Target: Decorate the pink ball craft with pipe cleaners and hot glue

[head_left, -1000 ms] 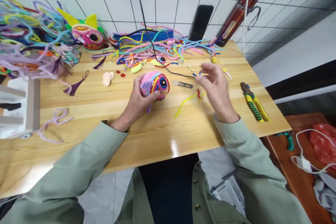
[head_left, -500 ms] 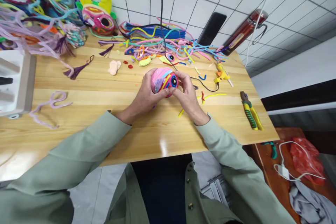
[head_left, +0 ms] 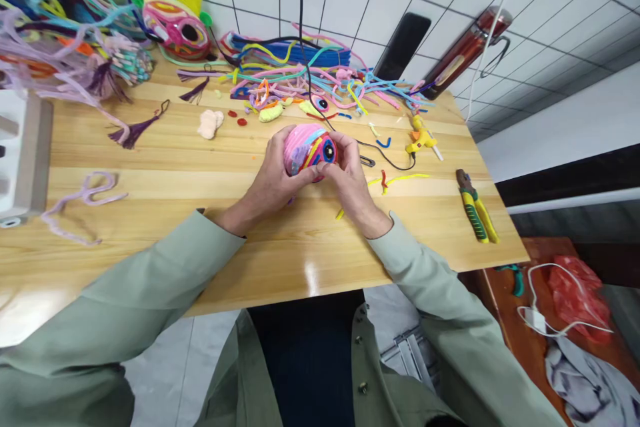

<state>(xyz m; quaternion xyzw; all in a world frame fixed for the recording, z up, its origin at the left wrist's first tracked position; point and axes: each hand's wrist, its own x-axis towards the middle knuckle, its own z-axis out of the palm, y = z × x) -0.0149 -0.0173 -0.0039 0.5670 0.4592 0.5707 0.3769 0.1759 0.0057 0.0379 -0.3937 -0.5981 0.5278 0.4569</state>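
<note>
A rounded pipe-cleaner mask (head_left: 305, 145) in pink, light blue, lilac, yellow and red, with a black-and-blue eye, is held above the table between both my hands. My left hand (head_left: 275, 173) wraps its left side, thumb along the lower edge. My right hand (head_left: 350, 177) grips its right side near the eye, thumb pressed on the front and index finger at the upper edge. The fingers behind the piece are hidden. Just beyond it lie a yellow lump (head_left: 271, 113) and a loose eye piece (head_left: 321, 104).
Piled pipe cleaners (head_left: 295, 57) line the wall, with a finished-looking horned mask (head_left: 177, 27) at left. A phone (head_left: 404, 45) and red flask (head_left: 465, 53) lean behind. A yellow glue gun (head_left: 421, 137), pliers (head_left: 475, 205) and a purple tassel (head_left: 136, 130) lie on the wooden table (head_left: 280, 260).
The whole view has shifted slightly, so things sit a little further left and up. Both hands keep their hold on the mask; the right fingers have moved slightly at its edge.
</note>
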